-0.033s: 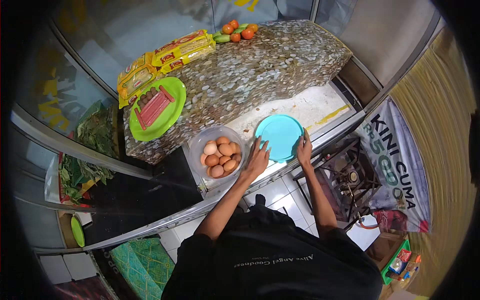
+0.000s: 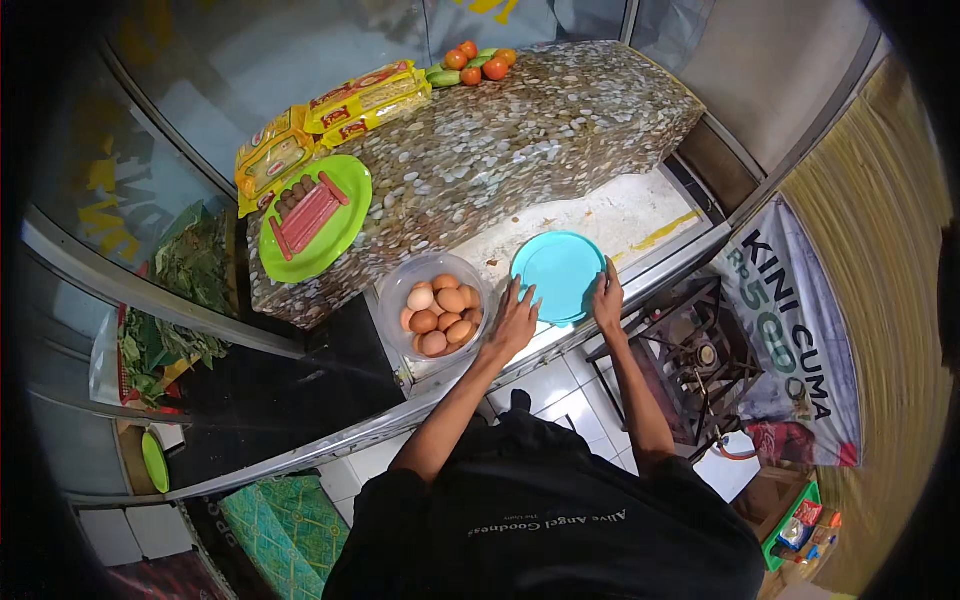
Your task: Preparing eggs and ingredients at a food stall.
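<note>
A round turquoise plate (image 2: 558, 272) is over the white counter strip, close to its front edge. My left hand (image 2: 514, 318) grips its left rim with the fingers somewhat spread. My right hand (image 2: 607, 298) grips the right rim. Nothing lies on the plate. Just left of my left hand stands a clear plastic bowl (image 2: 392, 283) filled with several brown eggs (image 2: 436, 312). Farther left, a green plate (image 2: 335, 235) carries pink sausages (image 2: 312, 218) and small brown meatballs (image 2: 292, 195).
Yellow noodle packs (image 2: 350, 100) and a pile of tomatoes (image 2: 495, 67) and cucumbers (image 2: 445, 77) sit along the back of the stone-patterned raised surface (image 2: 540, 120). A gas burner (image 2: 705, 355) stands at the right, below counter height. Leafy greens (image 2: 185, 265) lie at left.
The turquoise plate has shifted very slightly toward me. My hands stay almost in the same place on its rim.
</note>
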The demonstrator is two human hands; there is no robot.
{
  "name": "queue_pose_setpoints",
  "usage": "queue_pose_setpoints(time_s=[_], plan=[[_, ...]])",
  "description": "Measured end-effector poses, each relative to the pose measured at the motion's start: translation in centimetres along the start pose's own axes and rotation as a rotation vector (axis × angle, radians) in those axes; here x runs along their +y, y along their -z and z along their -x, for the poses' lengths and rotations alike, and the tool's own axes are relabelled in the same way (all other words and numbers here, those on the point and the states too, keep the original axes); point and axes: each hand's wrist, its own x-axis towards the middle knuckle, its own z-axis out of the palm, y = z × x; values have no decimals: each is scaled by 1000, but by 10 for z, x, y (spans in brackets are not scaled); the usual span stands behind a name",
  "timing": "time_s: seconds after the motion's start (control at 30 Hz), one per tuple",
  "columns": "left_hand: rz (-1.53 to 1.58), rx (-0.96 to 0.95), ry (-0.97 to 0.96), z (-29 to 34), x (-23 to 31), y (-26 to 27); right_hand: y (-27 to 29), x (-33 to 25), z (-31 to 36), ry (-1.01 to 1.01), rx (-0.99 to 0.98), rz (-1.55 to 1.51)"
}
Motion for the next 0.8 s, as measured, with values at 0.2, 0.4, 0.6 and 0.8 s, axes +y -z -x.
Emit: queue_pose_setpoints(time_s=[0.2,0.4,0.6,0.8], plan=[[-127,-96,82,12,-4,-11,-7,14,2,-30,-93,159],[2,-39,134,19,14,2,-7,3,15,84,-58,469],[95,70,116,36,48,33,-6,-58,32,96,-146,418],[74,321,65,77,48,81,-19,-119,60,264,-249,194]])
